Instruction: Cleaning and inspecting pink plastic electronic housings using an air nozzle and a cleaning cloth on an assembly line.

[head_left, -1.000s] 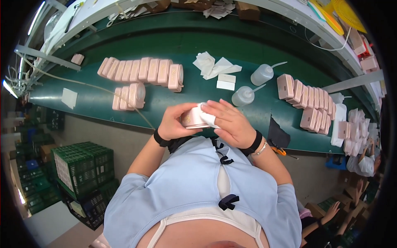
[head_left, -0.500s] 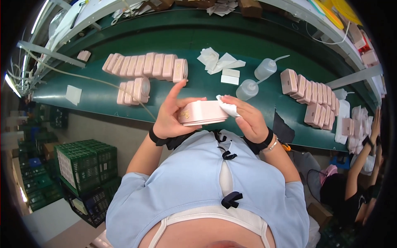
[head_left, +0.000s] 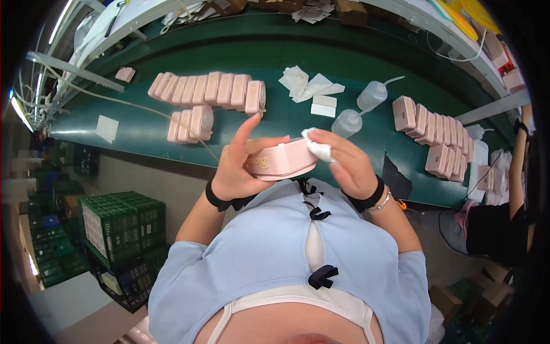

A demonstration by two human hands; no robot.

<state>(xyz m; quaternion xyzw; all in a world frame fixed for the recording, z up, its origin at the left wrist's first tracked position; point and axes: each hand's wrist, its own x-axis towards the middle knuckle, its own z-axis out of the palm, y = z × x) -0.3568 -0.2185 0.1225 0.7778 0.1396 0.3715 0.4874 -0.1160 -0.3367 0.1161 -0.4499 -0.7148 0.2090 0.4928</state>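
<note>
Between my hands, just in front of my body, is a pink plastic case (head_left: 286,158) with rounded corners and gold markings on its side. My left hand (head_left: 230,167) grips its left end, thumb below and a finger along the top, with the index finger raised. A white wipe (head_left: 318,150) is pinched in my right hand (head_left: 354,171) and pressed against the case's right end. On the bench beyond stand rows of similar pink cases (head_left: 200,89), and more pink cases (head_left: 438,132) stand in rows at the right.
Two squeeze bottles (head_left: 346,123) stand past my right hand, near white blocks (head_left: 324,106) and crumpled wipes (head_left: 309,84). A cable (head_left: 143,107) crosses the green bench (head_left: 275,123) at left. Green crates (head_left: 123,221) are stacked on the floor. Another person's arm (head_left: 517,166) shows at far right.
The case has tilted slightly in my left hand, showing more of its marked side. My right hand with the wipe stays at its right end. The other person's arms have shifted.
</note>
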